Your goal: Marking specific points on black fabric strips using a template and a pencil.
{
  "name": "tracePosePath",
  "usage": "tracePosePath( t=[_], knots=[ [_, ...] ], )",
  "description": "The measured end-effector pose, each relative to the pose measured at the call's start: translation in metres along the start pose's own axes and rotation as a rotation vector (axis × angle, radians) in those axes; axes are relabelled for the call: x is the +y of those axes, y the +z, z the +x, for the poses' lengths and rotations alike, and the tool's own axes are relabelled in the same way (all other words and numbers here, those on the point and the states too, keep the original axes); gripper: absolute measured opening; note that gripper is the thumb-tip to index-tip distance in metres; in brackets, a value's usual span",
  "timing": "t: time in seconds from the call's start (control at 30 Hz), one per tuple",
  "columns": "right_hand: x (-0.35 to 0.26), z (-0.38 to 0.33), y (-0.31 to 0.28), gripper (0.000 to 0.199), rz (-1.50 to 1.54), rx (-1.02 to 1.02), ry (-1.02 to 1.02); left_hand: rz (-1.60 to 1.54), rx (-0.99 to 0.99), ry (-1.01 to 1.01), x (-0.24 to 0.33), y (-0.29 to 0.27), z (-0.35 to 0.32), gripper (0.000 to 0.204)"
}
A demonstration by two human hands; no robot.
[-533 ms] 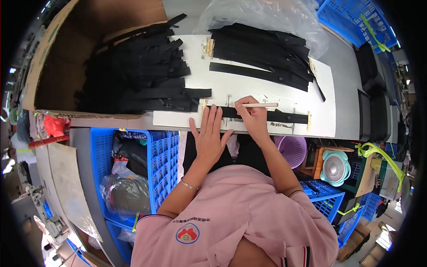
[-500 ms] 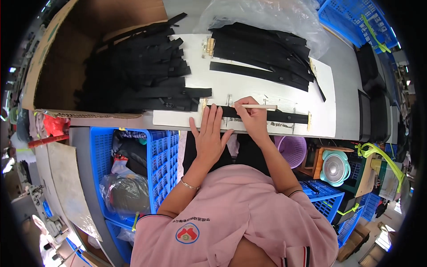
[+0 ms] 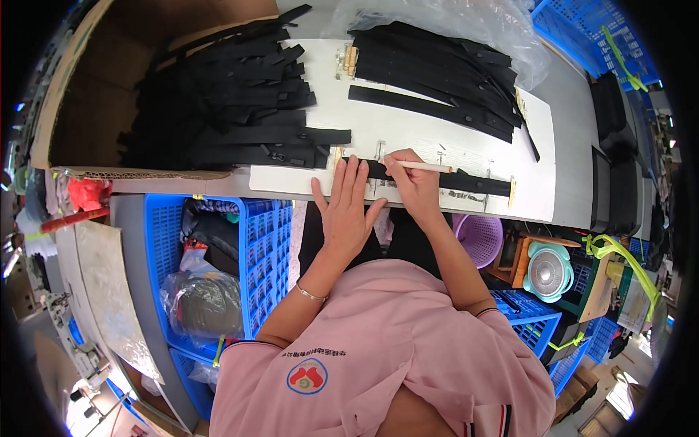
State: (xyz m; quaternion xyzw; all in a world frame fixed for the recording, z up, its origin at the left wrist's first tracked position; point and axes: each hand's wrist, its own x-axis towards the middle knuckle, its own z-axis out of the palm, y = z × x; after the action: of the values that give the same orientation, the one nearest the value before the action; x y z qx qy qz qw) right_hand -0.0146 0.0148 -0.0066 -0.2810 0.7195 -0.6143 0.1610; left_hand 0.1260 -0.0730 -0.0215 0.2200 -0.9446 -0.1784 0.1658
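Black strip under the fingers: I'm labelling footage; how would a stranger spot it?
Find the white board, then its near edge. There the black strip runs rightward from beneath the left hand; unlike the other strips, it is being touched.

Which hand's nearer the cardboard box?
Left. The left hand has its fingers on the left end of a black strip, right of the cardboard box; the right hand, holding a pale pen-like stick, is farther right.
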Motion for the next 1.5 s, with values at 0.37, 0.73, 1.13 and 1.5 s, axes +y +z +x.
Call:
tracePosePath(
  t=[0.37,0.73,1.13,1.5],
  knots=[
    [0.000,-0.002,0.000,0.014,-0.064,-0.006,-0.007,-0.010,0.016,0.011,-0.002,0.004,-0.002,0.077],
    [0.002,-0.004,-0.007,0.013,-0.086,-0.120,-0.048,0.004,0.013,0.006,0.000,0.004,-0.001,0.080],
    [-0.003,-0.016,-0.061,0.011,0.010,0.165,-0.034,0.038,-0.020,-0.004,0.001,0.001,-0.001,0.075],
    [0.018,-0.021,-0.093,0.015,-0.161,0.241,-0.005,-0.019,-0.056,-0.013,0.004,-0.004,0.000,0.081]
  ],
)
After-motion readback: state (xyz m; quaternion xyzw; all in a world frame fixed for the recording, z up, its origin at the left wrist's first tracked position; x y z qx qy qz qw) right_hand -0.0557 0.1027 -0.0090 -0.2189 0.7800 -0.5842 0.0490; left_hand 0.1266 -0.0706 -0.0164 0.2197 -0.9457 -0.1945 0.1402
